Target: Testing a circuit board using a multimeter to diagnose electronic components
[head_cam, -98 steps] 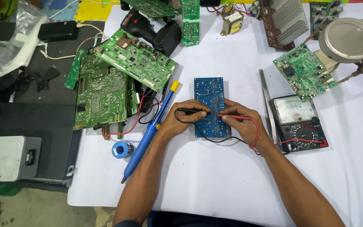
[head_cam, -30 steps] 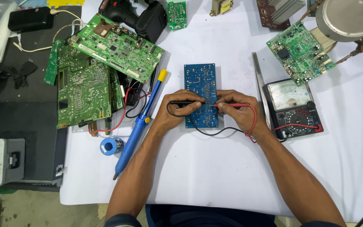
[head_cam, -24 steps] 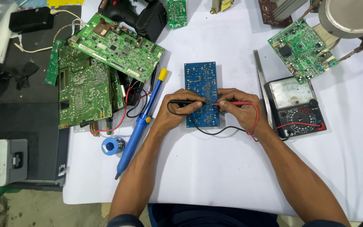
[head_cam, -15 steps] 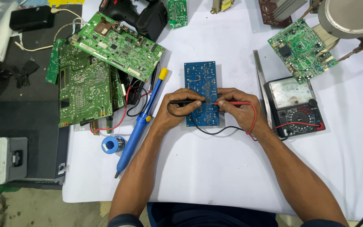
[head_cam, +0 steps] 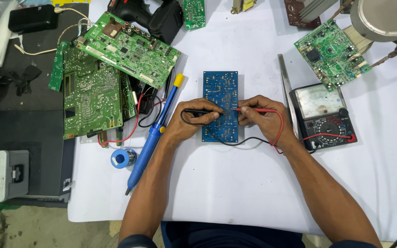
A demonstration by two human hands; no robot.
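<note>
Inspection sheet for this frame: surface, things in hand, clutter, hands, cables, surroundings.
Surface: white table, crowded along the top edge.
Things in hand: blue circuit board lying flat; black probe and red probe touch it.
Clutter: green boards, blue soldering tool, solder spool, analogue meter.
Hands: left hand grips the black probe; right hand grips the red probe.
Cables: red and black leads run to the meter.
Surroundings: grey case at left; magnifier lamp at top right.

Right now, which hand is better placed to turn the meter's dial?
Right, probably. The right hand, holding the red probe, lies beside the multimeter; the left hand sits across the blue board.
</note>
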